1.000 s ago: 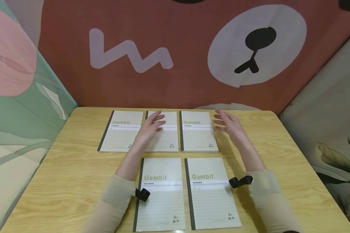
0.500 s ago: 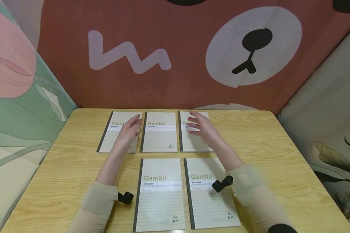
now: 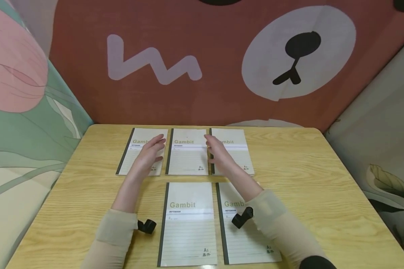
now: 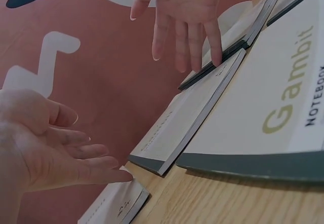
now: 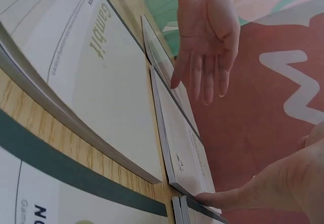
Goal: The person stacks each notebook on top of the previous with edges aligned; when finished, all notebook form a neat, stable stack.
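Left hand (image 3: 149, 155) and right hand (image 3: 221, 155) empty, fingers extended, flanking the middle notebook (image 3: 187, 158) of the back 3, flat on the table (image 3: 306, 168). I'd close both inward evenly, palms level, to avoid skew.

Sleeves (image 3: 102, 248) beige, lightly creased. Cuffs (image 3: 116, 226) wide, paler, greyish. Black angled block (image 3: 147, 226) on each cuff's inner side. Rounded black patch (image 3: 317, 263) on right sleeve, partly cropped. Left hand (image 3: 146, 158), right hand (image 3: 221, 155) bare.
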`<state>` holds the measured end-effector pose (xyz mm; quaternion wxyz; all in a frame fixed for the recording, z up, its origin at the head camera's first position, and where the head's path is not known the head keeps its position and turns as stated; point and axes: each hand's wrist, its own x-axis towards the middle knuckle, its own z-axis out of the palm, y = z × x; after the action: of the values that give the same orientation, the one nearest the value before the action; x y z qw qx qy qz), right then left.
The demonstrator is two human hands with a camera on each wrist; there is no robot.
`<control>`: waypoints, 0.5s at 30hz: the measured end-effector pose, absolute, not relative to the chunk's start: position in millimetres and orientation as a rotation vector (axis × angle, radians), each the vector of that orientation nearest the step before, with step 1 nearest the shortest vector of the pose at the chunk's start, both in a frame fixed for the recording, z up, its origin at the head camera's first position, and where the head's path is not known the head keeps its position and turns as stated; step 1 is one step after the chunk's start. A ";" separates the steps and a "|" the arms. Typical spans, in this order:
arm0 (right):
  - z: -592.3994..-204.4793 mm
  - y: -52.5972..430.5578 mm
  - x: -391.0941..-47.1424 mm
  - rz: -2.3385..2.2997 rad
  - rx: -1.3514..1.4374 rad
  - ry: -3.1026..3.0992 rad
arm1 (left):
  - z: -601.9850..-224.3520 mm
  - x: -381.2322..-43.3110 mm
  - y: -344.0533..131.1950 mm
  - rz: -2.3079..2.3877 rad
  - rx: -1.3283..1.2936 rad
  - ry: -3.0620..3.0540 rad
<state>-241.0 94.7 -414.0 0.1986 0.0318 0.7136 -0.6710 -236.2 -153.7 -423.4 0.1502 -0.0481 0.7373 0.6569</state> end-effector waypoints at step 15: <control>-413.0 87.8 -240.1 -1.896 0.205 1.963 | -431.8 -243.9 -154.8 1.957 -0.250 1.961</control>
<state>-240.1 87.8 -413.0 0.2009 0.0733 0.7027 -0.6786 -243.9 -154.8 -431.8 0.1787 -0.0884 0.6936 0.6923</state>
